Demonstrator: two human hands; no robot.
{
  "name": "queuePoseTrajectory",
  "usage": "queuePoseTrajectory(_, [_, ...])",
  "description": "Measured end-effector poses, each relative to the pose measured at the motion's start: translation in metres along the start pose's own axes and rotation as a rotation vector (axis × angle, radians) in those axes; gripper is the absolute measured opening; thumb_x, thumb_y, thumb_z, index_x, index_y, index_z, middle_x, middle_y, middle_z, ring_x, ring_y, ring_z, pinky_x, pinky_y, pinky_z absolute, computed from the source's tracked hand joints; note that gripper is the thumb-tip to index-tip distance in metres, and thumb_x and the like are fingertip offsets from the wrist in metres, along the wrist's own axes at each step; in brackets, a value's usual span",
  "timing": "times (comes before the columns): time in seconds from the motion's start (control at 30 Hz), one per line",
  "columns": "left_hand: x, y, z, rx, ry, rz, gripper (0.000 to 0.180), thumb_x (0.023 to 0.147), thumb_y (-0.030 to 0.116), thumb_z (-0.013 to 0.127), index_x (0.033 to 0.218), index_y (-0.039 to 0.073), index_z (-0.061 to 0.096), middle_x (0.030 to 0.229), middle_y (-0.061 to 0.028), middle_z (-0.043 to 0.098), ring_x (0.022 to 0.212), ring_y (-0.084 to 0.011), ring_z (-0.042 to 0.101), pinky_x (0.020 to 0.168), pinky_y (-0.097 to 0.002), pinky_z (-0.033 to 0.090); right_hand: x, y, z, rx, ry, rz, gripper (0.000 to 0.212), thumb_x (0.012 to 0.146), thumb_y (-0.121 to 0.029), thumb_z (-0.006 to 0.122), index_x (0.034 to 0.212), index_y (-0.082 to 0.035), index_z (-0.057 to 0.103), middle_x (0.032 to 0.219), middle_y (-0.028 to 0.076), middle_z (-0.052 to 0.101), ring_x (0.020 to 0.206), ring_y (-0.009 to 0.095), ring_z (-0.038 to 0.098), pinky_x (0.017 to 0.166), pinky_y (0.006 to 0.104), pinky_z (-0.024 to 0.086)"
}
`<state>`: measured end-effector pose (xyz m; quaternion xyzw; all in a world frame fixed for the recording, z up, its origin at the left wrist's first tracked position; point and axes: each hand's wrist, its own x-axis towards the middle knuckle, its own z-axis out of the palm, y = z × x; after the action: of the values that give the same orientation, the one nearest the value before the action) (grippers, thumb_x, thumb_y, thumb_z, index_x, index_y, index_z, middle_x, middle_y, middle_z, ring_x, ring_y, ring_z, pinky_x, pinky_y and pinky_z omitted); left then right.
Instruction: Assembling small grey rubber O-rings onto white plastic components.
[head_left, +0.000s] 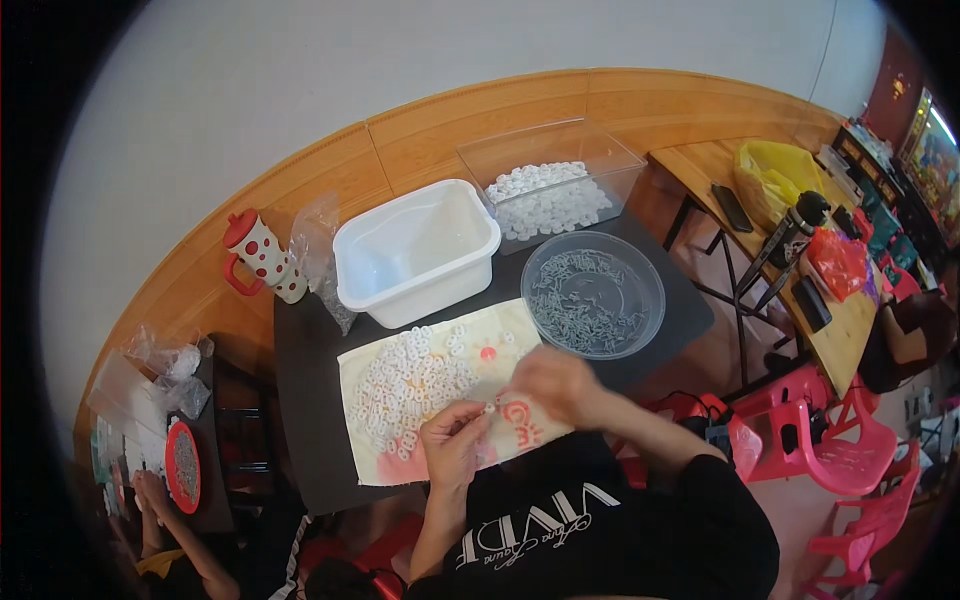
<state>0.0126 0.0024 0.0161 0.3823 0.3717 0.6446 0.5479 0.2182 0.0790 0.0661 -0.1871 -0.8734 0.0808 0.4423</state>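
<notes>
Over the front edge of a cream cloth (510, 335), my left hand (453, 443) is closed, pinching a small white plastic piece (489, 408) between thumb and fingertips. Close by on its right, my right hand (562, 386) is smeared by motion; its fingers and anything in them cannot be made out. Many small white ring-like plastic pieces (410, 385) lie spread over the cloth's left and middle. Beyond my right hand stands a round clear tray (640, 325) with a layer of thin grey screw-like pieces (575, 310).
Behind the cloth are a white basin (415, 285) and a clear box (600, 160) of white pieces. A dotted tumbler (268, 262) and a plastic bag (325, 260) stand left. A co-worker's hands (148, 490) are beside a red tray (176, 440). Pink chairs (840, 450) stand right.
</notes>
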Motion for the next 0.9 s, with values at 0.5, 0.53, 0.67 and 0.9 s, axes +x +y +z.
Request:
queuePoseTrajectory(0.5, [-0.005,-0.018,-0.002,0.139,0.039,0.082,0.017,0.081,-0.010,0.066,0.094,0.000,0.068,0.078,0.0005,0.063,0.063,-0.0043,0.052,0.056,-0.0180,0.040,-0.026,0.134,-0.059,-0.732,-0.392,0.515,0.004,0.073,-0.005,0.060,0.074,-0.003,0.064,0.077,0.020,0.066,0.077,0.038,0.066,0.070,0.0479,0.051])
queuePoseTrajectory(0.53, [-0.005,-0.019,-0.002,0.142,0.050,0.082,0.017,0.081,-0.010,0.066,0.094,0.000,0.068,0.078,0.0005,0.063,0.063,-0.0043,0.052,0.056,-0.0180,0.040,-0.025,0.134,-0.058,-0.724,-0.397,0.508,0.004,0.073,-0.005,0.060,0.074,-0.003,0.064,0.077,0.020,0.066,0.077,0.038,0.066,0.070,0.0479,0.051])
queuePoseTrajectory(0.67, [-0.005,-0.015,0.003,0.138,0.044,0.080,0.014,0.084,-0.009,0.064,0.096,-0.001,0.066,0.083,-0.0030,0.065,0.068,-0.0065,0.057,0.059,-0.0198,0.044,-0.014,0.126,-0.053,-0.826,-0.534,0.486,0.005,0.074,-0.005,0.060,0.074,-0.005,0.065,0.077,0.018,0.067,0.076,0.036,0.068,0.069,0.0454,0.052])
queuePoseTrajectory(0.9, [-0.002,-0.018,0.000,0.162,0.044,0.139,0.019,0.087,-0.006,0.062,0.106,-0.002,0.066,0.085,-0.0057,0.065,0.073,-0.0098,0.061,0.062,-0.0224,0.048,-0.010,0.111,-0.059,-0.496,-0.371,0.572,0.017,0.079,0.000,0.056,0.093,0.000,0.066,0.089,0.018,0.065,0.082,0.033,0.066,0.072,0.0426,0.051])
